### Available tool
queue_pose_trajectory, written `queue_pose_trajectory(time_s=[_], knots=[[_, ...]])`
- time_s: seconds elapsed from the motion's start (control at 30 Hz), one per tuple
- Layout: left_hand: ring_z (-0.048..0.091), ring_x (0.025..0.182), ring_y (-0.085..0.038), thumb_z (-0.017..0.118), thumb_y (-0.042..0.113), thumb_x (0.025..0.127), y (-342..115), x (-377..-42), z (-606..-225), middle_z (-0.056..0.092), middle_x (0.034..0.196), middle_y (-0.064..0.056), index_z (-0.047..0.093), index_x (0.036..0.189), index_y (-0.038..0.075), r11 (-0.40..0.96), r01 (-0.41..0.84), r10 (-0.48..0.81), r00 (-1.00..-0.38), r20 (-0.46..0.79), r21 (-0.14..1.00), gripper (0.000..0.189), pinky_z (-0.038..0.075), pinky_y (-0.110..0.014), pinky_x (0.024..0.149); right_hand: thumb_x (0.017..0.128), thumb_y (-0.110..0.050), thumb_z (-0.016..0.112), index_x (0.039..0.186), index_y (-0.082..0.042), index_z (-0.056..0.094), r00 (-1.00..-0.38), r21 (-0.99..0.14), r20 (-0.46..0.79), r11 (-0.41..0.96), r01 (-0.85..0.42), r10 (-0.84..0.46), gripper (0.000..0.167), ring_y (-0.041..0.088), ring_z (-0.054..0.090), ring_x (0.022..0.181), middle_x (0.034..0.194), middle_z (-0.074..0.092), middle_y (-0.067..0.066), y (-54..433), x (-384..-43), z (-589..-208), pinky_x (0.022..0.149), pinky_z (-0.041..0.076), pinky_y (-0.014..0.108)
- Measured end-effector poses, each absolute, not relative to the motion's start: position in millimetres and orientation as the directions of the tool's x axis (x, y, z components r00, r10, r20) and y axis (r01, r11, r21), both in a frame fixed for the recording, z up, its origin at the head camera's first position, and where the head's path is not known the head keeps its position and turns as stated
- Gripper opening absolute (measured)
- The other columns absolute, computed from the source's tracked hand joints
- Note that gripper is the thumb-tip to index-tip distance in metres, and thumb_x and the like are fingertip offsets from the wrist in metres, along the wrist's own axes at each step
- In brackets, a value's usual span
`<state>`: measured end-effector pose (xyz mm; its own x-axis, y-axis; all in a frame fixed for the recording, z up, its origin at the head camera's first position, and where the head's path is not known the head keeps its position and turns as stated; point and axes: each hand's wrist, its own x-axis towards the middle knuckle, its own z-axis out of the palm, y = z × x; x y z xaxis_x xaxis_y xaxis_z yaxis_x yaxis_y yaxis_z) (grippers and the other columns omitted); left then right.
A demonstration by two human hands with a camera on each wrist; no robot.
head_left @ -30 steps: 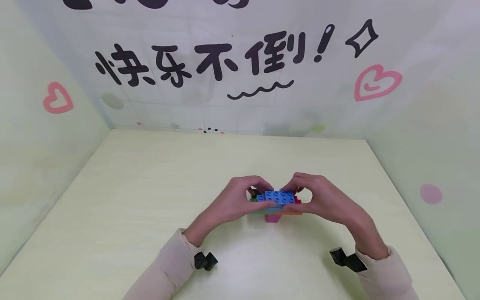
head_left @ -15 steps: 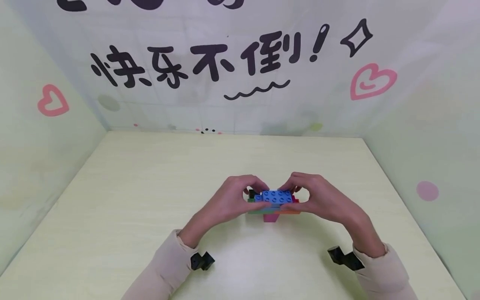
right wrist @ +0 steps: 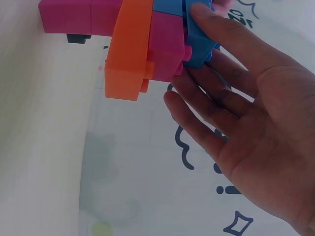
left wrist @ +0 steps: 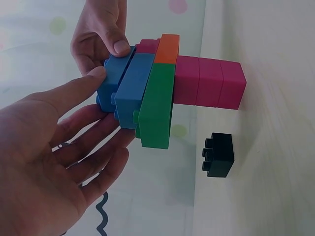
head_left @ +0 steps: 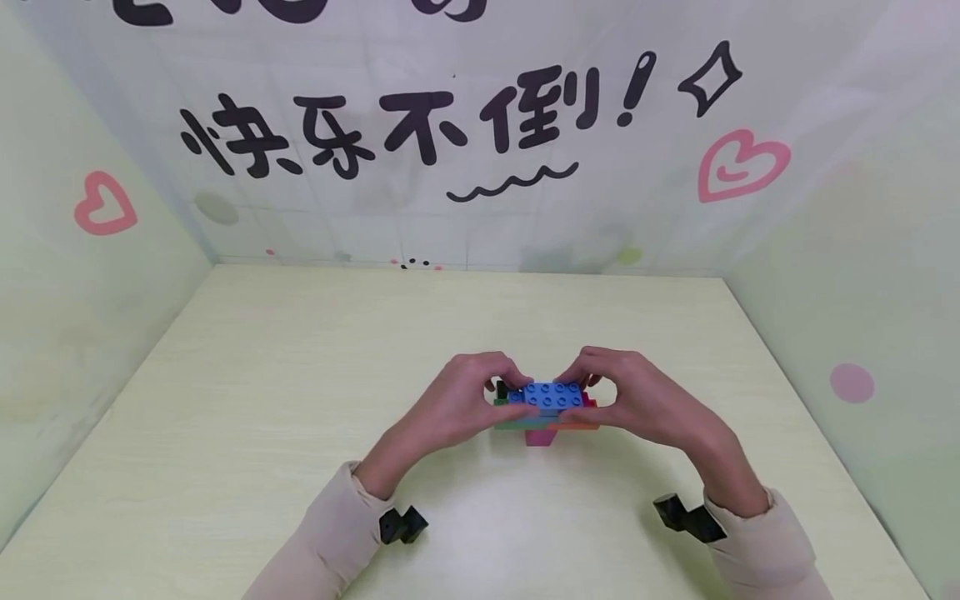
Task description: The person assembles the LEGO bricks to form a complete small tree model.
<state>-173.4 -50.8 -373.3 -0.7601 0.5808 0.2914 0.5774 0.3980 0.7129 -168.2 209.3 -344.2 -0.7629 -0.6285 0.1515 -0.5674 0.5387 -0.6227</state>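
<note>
My left hand (head_left: 465,400) and right hand (head_left: 648,400) pinch opposite ends of a blue toy building brick (head_left: 553,395), studs up, thumbs on the near side and fingers behind. That brick lies on top of a built stack, and a thin dark line shows between it and the lower blue brick (left wrist: 134,91). Beside the lower blue brick sits a magenta brick (right wrist: 166,46). Beneath them, a green brick (left wrist: 156,108) and an orange brick (right wrist: 128,56) form a wide layer. A narrow column of magenta bricks (left wrist: 210,81) carries it all from the table.
A loose black brick (left wrist: 221,155) stands on the pale table (head_left: 322,350) behind the stack, toward its left. Printed walls (head_left: 330,208) enclose the table at the back and both sides. A black wrist device (head_left: 402,525) is on the left sleeve, another (head_left: 688,517) on the right.
The head view has shifted slightly, moving everything a little left in the picture. Both hands keep their hold on the blue brick, and the stack stays where it stands.
</note>
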Motion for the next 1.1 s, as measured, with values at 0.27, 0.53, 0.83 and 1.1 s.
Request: queue_pose_trajectory(time_s=[0.27, 0.53, 0.83, 1.1], knots=[[0.062, 0.08, -0.017, 0.084, 0.024, 0.079, -48.4, -172.2, -372.9, 0.068, 0.092, 0.007, 0.073, 0.1, 0.011, 0.378, 0.554, 0.566, -0.772, 0.289, 0.741, 0.026, 0.054, -0.036, 0.073, 0.076, -0.023, 0.086, 0.105, -0.025, 0.071, -0.76, -0.616, 0.157, 0.539, -0.574, -0.631, 0.034, 0.007, 0.06, 0.086, 0.088, 0.061, -0.014, 210.5, -168.5, -344.5, 0.072, 0.05, 0.027], [0.062, 0.079, -0.016, 0.084, 0.025, 0.08, -48.3, -170.5, -372.4, 0.067, 0.091, 0.008, 0.073, 0.099, 0.012, 0.392, 0.554, 0.56, -0.777, 0.287, 0.734, 0.026, 0.053, -0.036, 0.072, 0.076, -0.023, 0.086, 0.106, -0.025, 0.07, -0.769, -0.611, 0.141, 0.557, -0.563, -0.623, 0.034, 0.006, 0.059, 0.086, 0.089, 0.061, -0.015, 209.6, -167.3, -343.7, 0.073, 0.051, 0.027], [0.061, 0.08, -0.013, 0.085, 0.026, 0.078, -49.2, -169.8, -372.7, 0.067, 0.092, 0.008, 0.073, 0.098, 0.012, 0.406, 0.55, 0.552, -0.784, 0.284, 0.73, 0.027, 0.053, -0.035, 0.073, 0.08, -0.03, 0.083, 0.11, -0.025, 0.068, -0.768, -0.611, 0.128, 0.561, -0.559, -0.627, 0.034, 0.009, 0.062, 0.093, 0.101, 0.065, -0.015, 219.6, -166.7, -335.3, 0.079, 0.051, 0.029], [0.062, 0.081, -0.018, 0.084, 0.025, 0.079, -48.8, -168.8, -372.0, 0.068, 0.092, 0.006, 0.073, 0.1, 0.01, 0.396, 0.537, 0.557, -0.785, 0.271, 0.745, 0.028, 0.053, -0.036, 0.074, 0.081, -0.022, 0.082, 0.105, -0.025, 0.072, -0.768, -0.618, 0.149, 0.547, -0.564, -0.623, 0.027, 0.005, 0.062, 0.091, 0.096, 0.066, -0.015, 222.0, -166.3, -335.8, 0.078, 0.051, 0.027]])
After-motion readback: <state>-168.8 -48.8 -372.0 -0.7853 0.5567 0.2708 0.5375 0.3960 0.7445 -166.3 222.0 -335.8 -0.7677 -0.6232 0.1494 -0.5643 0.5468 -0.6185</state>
